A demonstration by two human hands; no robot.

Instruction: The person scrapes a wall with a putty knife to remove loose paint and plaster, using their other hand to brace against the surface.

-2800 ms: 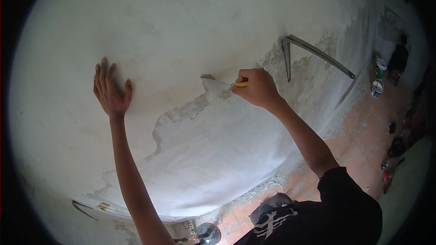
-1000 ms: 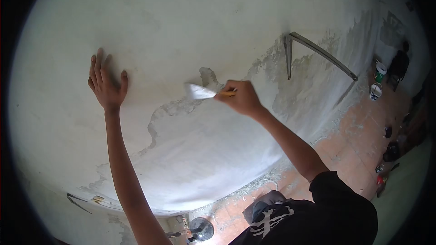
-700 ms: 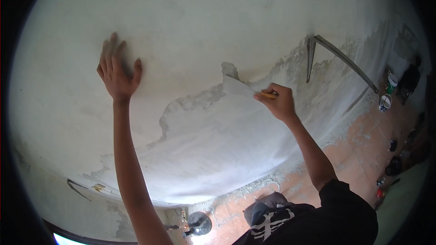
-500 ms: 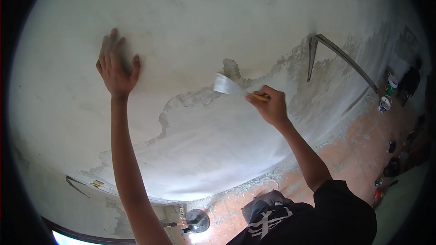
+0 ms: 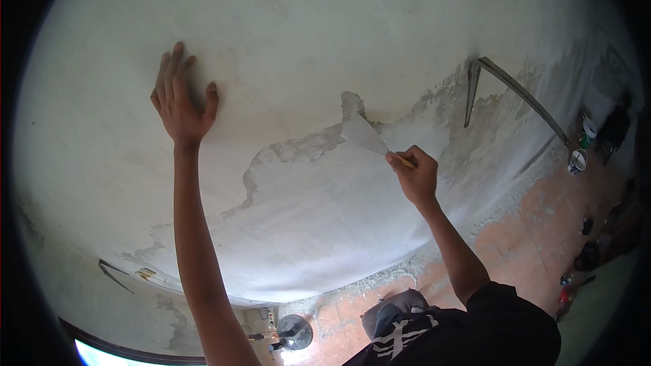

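My left hand [image 5: 183, 105] rests on the pale wall [image 5: 291, 47] with its fingers spread, holding nothing. In my right hand [image 5: 416, 175] is a putty knife [image 5: 365, 135], gripped by its yellowish handle. Its wide, flat blade points up and left and lies over the ragged edge where the paint has come away. A bare grey patch [image 5: 352, 103] shows just above the blade. From there the rough grey edge [image 5: 285, 150] runs down to the left, with smoother whitish wall below it.
A metal bracket [image 5: 519, 91] sticks out from the wall at the right. Paint buckets [image 5: 577, 161] stand on the tiled floor [image 5: 522, 230] at far right. Scraped debris lines the wall's foot. A round dark object [image 5: 296, 332] stands at the bottom.
The putty knife and my right hand have moved right and slightly down, and the blade has turned to point more steeply upward. My left hand stays spread on the wall.
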